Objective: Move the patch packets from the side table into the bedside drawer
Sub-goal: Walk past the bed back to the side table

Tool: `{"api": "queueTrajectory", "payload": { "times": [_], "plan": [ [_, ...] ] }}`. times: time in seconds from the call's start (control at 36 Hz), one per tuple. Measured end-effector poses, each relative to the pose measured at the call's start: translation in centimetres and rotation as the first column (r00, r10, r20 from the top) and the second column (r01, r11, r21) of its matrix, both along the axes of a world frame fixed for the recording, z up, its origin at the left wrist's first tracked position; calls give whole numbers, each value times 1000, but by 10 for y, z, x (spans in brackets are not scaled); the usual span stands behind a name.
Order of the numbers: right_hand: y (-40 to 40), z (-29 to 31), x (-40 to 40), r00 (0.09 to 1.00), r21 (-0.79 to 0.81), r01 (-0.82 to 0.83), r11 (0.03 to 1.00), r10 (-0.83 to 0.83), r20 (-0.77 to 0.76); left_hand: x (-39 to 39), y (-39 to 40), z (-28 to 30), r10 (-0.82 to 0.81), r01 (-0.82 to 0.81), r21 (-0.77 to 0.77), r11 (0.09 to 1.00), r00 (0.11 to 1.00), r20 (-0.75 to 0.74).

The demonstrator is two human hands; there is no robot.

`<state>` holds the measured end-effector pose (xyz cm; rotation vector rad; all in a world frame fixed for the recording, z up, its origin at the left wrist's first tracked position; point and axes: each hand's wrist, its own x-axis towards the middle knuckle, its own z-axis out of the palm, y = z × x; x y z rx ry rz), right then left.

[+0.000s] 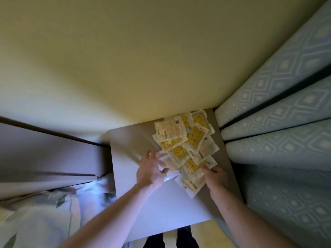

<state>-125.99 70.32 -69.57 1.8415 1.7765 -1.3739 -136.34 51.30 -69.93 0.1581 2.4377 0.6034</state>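
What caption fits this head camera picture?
Both hands, left hand and right hand, gather patch packets on a white side table.

Two hands, the left hand (149, 170) and right hand (215, 176), reach one overlapping pile of roughly a dozen patch packets (186, 140) on one surface (161, 203).

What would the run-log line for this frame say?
stage: gathering | patch packets: piled on side table | left hand: on pile edge | right hand: gripping packets | drawer: unseen
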Motion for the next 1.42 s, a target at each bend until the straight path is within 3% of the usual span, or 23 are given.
{"api": "queueTrajectory", "payload": {
  "times": [0.11,0.19,0.39,0.5,0.61,0.75,0.92,1.03,1.17,1.31,1.42],
  "plan": [
    [4,-2,22,995,-82,87,993,-91,-46,1,4,-8,1,-3,-68,998,1000,-23],
    [4,5,39,971,-172,199,965,-218,-99,3,3,-14,74,-70,-92,993,996,43],
    [5,25,62,942,-130,237,963,-261,-212,14,-26,-11,171,-161,-60,985,960,220],
    [2,30,70,953,-71,181,981,-193,-235,30,-47,6,166,-168,-10,986,957,238],
    [-4,28,71,979,34,-87,996,92,-184,45,-69,13,168,-165,-32,986,970,176],
    [-14,7,62,927,110,-371,922,375,-18,57,-89,18,163,-161,-39,986,985,56],
    [-30,1,48,928,126,-373,919,371,43,61,-97,15,214,-214,-7,977,977,11],
    [-35,1,44,979,31,-198,980,199,-46,61,-90,20,221,-221,2,975,975,-5],
    [-35,9,50,944,-72,-330,941,329,-23,58,-85,26,286,-285,44,957,958,-8],
    [-17,42,46,922,-128,-349,928,316,-224,53,-93,26,257,-252,105,962,966,-33],
    [2,71,19,887,-151,-239,959,152,-437,50,-97,33,260,-253,137,958,965,-37]
  ]
}}
